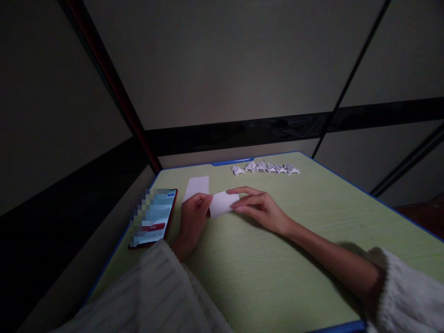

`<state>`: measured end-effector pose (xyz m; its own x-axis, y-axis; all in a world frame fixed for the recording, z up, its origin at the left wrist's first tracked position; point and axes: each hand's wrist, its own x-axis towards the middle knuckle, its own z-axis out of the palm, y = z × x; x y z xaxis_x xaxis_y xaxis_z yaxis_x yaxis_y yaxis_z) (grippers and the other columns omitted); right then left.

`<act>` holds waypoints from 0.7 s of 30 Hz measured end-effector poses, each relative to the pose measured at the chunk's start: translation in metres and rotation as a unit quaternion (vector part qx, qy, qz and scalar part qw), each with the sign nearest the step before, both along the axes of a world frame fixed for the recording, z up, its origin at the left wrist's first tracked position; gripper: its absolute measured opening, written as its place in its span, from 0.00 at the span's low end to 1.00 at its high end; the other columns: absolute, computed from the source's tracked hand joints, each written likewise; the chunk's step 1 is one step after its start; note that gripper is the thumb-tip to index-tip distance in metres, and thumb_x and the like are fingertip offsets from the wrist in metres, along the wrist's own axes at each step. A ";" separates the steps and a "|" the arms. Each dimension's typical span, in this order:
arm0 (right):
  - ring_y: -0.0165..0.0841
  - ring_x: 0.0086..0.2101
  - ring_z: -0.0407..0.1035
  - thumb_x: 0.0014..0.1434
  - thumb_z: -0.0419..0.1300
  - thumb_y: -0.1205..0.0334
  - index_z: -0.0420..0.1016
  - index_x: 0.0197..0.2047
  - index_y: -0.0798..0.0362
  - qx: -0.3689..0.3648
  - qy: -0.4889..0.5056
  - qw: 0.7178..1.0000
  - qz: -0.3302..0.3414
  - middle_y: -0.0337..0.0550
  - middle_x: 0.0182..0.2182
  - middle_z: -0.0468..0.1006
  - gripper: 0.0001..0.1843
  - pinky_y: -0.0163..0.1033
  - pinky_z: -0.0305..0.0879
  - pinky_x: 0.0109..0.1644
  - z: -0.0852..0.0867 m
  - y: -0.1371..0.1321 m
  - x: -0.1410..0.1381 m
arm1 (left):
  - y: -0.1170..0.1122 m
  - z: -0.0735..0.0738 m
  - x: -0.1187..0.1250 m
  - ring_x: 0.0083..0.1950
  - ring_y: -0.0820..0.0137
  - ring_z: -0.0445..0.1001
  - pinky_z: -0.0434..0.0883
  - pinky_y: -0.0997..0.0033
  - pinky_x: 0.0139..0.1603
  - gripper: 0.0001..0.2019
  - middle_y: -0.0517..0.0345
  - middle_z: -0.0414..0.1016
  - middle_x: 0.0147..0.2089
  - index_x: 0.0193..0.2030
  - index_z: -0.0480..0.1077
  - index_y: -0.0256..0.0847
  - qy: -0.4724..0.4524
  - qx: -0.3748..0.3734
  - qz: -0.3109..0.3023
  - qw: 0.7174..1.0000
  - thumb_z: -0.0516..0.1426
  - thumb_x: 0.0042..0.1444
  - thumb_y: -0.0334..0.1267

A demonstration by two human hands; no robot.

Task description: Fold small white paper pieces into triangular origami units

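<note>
A small white paper slip [222, 202] is held just above the green table [312, 222] between both hands. My left hand [191, 221] pinches its left end with curled fingers. My right hand [258, 206] grips the right end, fingers stretched along the paper's edge. Both wrists come out of white knitted sleeves.
Another white paper slip [197, 187] lies flat behind the left hand. A red-cased phone [153, 216] with a lit screen rests near the table's left edge. A row of several folded white paper pieces [265, 168] lines the far edge. Grey walls close in behind.
</note>
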<state>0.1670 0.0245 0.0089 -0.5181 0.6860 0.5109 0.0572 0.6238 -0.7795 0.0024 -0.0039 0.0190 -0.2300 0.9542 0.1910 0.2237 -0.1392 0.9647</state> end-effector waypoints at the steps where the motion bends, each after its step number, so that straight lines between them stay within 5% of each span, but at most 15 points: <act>1: 0.31 0.43 0.63 0.50 0.55 0.68 0.74 0.32 0.53 -0.005 0.011 1.000 -0.010 0.46 0.42 0.69 0.07 0.39 0.59 0.46 0.000 0.001 0.000 | 0.001 -0.001 0.000 0.14 0.80 0.57 0.58 0.81 0.18 0.09 0.69 0.59 0.13 0.18 0.62 0.36 0.000 0.005 0.002 1.000 0.51 0.46 0.36; 5: 0.33 0.49 0.56 0.48 0.57 0.68 0.75 0.26 0.53 -0.035 0.083 0.994 -0.065 0.44 0.32 0.73 0.05 0.40 0.56 0.48 -0.002 0.005 -0.004 | 0.003 -0.006 -0.001 0.15 0.78 0.62 0.61 0.80 0.19 0.07 0.68 0.62 0.13 0.21 0.64 0.36 0.020 0.038 0.000 0.999 0.52 0.46 0.36; 8: 0.31 0.40 0.64 0.45 0.59 0.67 0.74 0.23 0.54 -0.112 0.113 0.985 -0.068 0.44 0.36 0.71 0.03 0.38 0.60 0.41 -0.004 0.005 -0.006 | 0.001 -0.007 0.000 0.17 0.78 0.64 0.60 0.81 0.18 0.08 0.66 0.64 0.14 0.19 0.65 0.36 0.054 0.077 -0.006 0.996 0.53 0.45 0.35; 12: 0.26 0.27 0.64 0.42 0.60 0.65 0.72 0.19 0.56 -0.176 0.146 0.968 -0.106 0.40 0.25 0.72 0.04 0.34 0.60 0.32 -0.003 0.004 -0.009 | -0.001 -0.006 0.004 0.17 0.77 0.67 0.63 0.81 0.19 0.06 0.66 0.67 0.14 0.21 0.65 0.36 0.029 0.050 -0.036 0.998 0.52 0.45 0.34; 21: 0.25 0.22 0.61 0.42 0.59 0.62 0.70 0.20 0.58 -0.161 0.128 0.959 -0.197 0.39 0.21 0.70 0.07 0.32 0.57 0.26 -0.003 -0.001 -0.011 | -0.004 -0.005 0.010 0.23 0.73 0.72 0.69 0.75 0.23 0.10 0.60 0.71 0.23 0.26 0.67 0.34 -0.122 -0.008 -0.117 0.986 0.52 0.45 0.41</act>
